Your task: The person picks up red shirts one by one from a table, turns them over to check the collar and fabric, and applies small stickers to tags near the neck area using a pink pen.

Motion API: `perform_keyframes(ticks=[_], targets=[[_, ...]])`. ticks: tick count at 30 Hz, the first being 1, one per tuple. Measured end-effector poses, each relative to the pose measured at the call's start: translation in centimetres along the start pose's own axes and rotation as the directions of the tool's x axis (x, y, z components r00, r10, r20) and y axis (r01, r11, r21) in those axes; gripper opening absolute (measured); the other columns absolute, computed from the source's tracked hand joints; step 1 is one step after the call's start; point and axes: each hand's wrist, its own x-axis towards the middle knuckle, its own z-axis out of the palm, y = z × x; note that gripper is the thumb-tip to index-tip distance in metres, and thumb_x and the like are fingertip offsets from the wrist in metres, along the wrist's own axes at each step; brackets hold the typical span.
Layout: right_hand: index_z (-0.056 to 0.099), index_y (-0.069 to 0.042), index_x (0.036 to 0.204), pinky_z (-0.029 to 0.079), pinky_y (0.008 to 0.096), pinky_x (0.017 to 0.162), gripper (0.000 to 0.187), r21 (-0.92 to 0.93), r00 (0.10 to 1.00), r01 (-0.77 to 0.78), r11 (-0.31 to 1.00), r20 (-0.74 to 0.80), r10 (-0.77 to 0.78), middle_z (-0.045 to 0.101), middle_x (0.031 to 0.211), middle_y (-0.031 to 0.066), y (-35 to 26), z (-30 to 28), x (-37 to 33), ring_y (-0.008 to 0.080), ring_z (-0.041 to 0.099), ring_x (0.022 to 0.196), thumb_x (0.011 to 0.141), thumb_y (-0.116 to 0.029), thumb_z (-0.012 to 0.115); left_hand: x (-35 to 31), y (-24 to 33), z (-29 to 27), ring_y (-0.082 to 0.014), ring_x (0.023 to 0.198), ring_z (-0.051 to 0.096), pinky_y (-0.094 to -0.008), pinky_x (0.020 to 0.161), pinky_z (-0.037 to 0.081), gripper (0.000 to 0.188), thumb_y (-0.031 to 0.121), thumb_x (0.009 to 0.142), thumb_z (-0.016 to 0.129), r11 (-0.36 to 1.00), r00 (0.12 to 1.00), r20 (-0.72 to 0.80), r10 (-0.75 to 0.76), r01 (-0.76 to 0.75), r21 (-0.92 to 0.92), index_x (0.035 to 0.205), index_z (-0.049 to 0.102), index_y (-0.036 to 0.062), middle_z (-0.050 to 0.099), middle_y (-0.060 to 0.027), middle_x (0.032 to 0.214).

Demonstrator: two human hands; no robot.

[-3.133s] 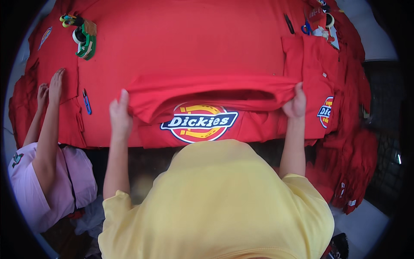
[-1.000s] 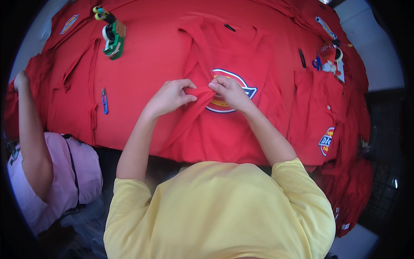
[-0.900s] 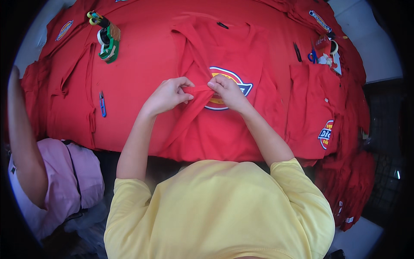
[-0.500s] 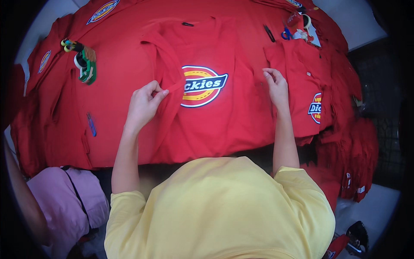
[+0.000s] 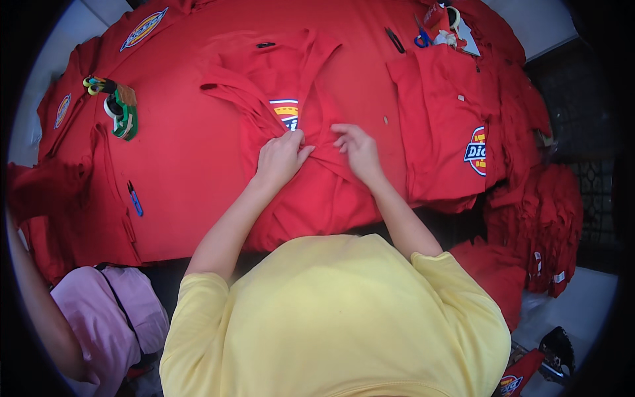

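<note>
A red T-shirt [image 5: 311, 198] lies before me, its sides drawn inward so that only part of the printed chest logo [image 5: 286, 112] shows. My left hand [image 5: 281, 157] is closed on the shirt's left edge and holds it over the middle. Close by on the right, my right hand [image 5: 360, 155] hovers at the folded fabric, fingers loosely bent and apart. Whether its fingertips touch the cloth is hard to tell.
A green tape dispenser [image 5: 126, 118] and blue thread snips [image 5: 135, 198] lie left. Folded red shirts [image 5: 440, 126] are stacked right, below blue-handled scissors [image 5: 422, 38] and black snips [image 5: 395, 40]. A person in pink [image 5: 112, 311] works at my left with a red garment [image 5: 49, 192].
Both hands have come inward to the shirt's middle. Its sides now gather over the logo, covering most of it. The person at left has brought a red garment into view.
</note>
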Motion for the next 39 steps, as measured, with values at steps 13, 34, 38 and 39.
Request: perform_keyframes(ticks=[13,34,38,39], targets=[[0.063,-0.008,0.103,0.049,0.0368,0.074,0.023,-0.579,0.911,0.413,0.704,0.259,-0.321,0.051,0.098,0.0109,-2.3,1.3,-0.7,0.0264,0.058,0.087,0.080,-0.013,0.065,-1.4,-2.1,1.4,-0.0242,0.073,0.059,-0.0358,0.066,0.047,0.026,0.025,0.076,0.073,0.969,0.951,-0.187,0.245,-0.237,0.062,0.089,0.058,0.0080,0.059,-0.0054,0.082],[0.058,-0.002,0.097,0.049,0.0242,0.065,0.015,0.245,0.964,0.243,0.938,-0.165,-0.207,0.061,0.087,0.0029,-7.9,-18.6,26.7,0.0115,0.059,0.073,0.090,-0.015,0.062,4.3,-22.7,-32.2,-0.0097,0.099,0.055,-0.0227,0.083,0.043,0.037,0.021,0.084,0.070,0.931,0.798,-0.541,-0.266,0.068,-0.358,0.113,0.061,0.0011,0.062,-0.0065,0.111],[0.057,-0.003,0.096,0.053,0.0285,0.062,0.015,0.250,0.950,0.255,0.934,-0.247,-0.193,0.061,0.084,0.0077,-11.0,-11.0,28.8,0.0162,0.060,0.069,0.088,-0.014,0.064,7.9,-20.0,-29.7,-0.0194,0.112,0.054,-0.0302,0.093,0.043,0.059,0.027,0.082,0.072,0.994,0.782,-0.618,-0.080,0.013,-0.112,0.130,0.050,0.0014,0.057,-0.0144,0.124],[0.057,-0.001,0.097,0.054,0.0303,0.065,0.013,0.104,0.949,0.172,0.980,-0.285,-0.136,0.061,0.085,0.0091,-12.1,-9.4,26.9,0.0181,0.060,0.071,0.089,-0.011,0.062,7.3,-19.9,-28.1,-0.0213,0.113,0.053,-0.0314,0.094,0.042,0.060,0.029,0.081,0.072,0.990,0.842,-0.527,-0.112,0.049,-0.132,0.129,0.050,0.0009,0.055,-0.0153,0.126]])
